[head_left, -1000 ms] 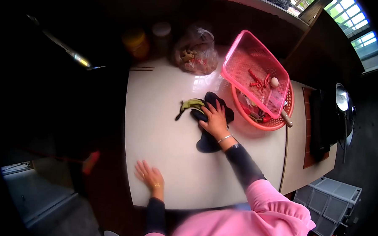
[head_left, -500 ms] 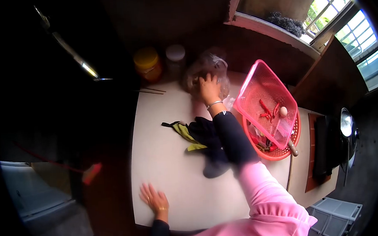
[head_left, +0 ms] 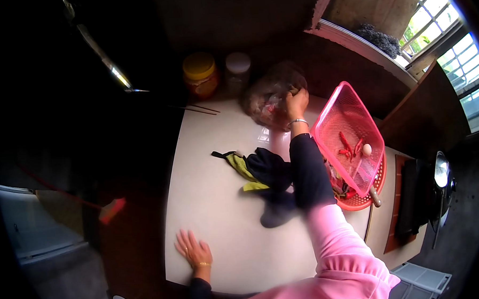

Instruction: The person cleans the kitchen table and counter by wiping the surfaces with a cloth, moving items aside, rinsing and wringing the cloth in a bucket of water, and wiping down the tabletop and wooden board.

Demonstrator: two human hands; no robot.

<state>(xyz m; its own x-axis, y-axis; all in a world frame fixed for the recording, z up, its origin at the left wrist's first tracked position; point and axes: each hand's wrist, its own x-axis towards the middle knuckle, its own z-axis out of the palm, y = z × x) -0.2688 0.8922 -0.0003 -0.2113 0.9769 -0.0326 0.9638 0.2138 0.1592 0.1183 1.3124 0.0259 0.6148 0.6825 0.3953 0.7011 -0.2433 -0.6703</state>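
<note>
My right hand (head_left: 297, 102) grips the right side of a clear plastic bag (head_left: 267, 101) at the back of the white table (head_left: 215, 204); the fingers are closed on it. Something pale and reddish shows through the bag. Flat on the table near its front left corner lies my left hand (head_left: 193, 251), fingers spread, holding nothing. Between the hands rests a crumpled dark cloth (head_left: 269, 167) with a yellow-green part, partly behind my right sleeve.
A pink basket (head_left: 337, 129) with red chillies (head_left: 345, 143) and an egg (head_left: 367, 150) sits on a round red basket (head_left: 381, 183) at the right. A yellow-lidded jar (head_left: 200, 76), a white-lidded jar (head_left: 238, 69) and chopsticks (head_left: 201, 110) are at the back.
My right hand has left the dark cloth, reached the bag and closed on its right side. The view has shifted. My left hand stays flat on the table.
</note>
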